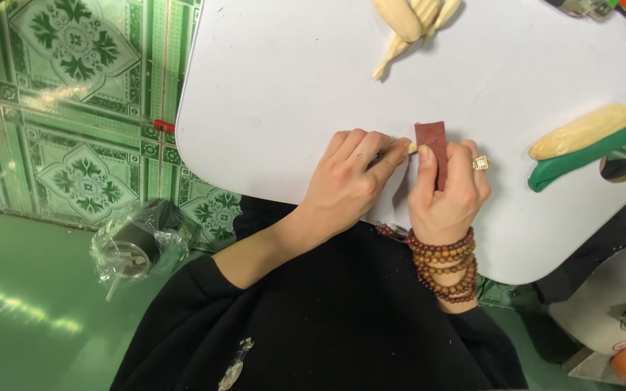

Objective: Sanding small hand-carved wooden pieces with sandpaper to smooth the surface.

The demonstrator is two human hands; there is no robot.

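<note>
Floor side: a black roll wrapped in clear plastic point(135, 242) lies on the green floor, well apart from the work.

Left hand: the left hand point(349, 177) rests on the white table point(269, 87), fingers curled and pinched on a small pale piece point(412, 147) — only its tip shows past the fingertips.

Small pale piece: just at the near edge of the table, between the two hands, mostly hidden; its shape cannot be made out.

Right hand: the right hand point(447, 192), with a ring and bead bracelets at the wrist, grips a strip of reddish-brown sandpaper point(432, 148) between thumb and fingers, the strip touching the pale tip.

Progress: sanding looks to be under way on this piece — how smooth it is cannot be told.

Top of table: a cluster of pale carved pieces point(409, 22) lies far from the hands; whether sanded or waiting is unclear.

Right of table: a longer pale carved piece point(581, 132) lies against a green handle-shaped thing point(581, 158), untouched.
</note>
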